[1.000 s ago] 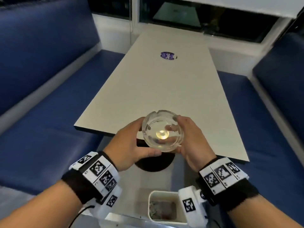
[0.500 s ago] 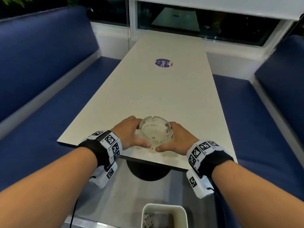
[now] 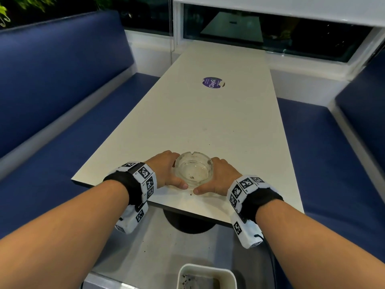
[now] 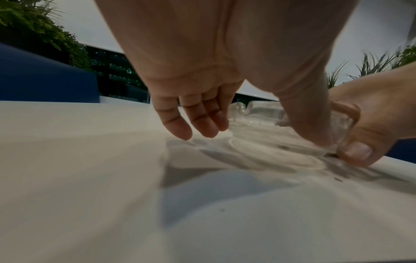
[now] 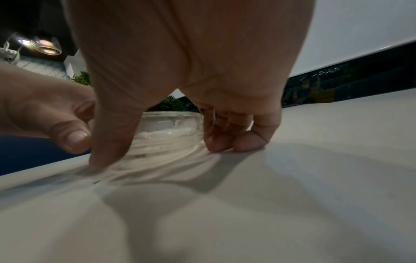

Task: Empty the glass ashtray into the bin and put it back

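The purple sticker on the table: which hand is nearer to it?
Right, though only slightly. Both hands flank the ashtray at the table's near end, far from the sticker. The right hand sits below it; the left hand lies off to its left.

glass ashtray [image 3: 193, 171] | clear, round, upright | on table near edge | few specks inside

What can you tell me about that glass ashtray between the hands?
The ashtray is round, thick clear glass with notches cut in its rim. It sits upright on the pale table, near the edge closest to the person. It looks nearly empty, with just a few dark specks inside and one on the table beside it. The left hand and right hand cup its sides, thumbs against its near wall.
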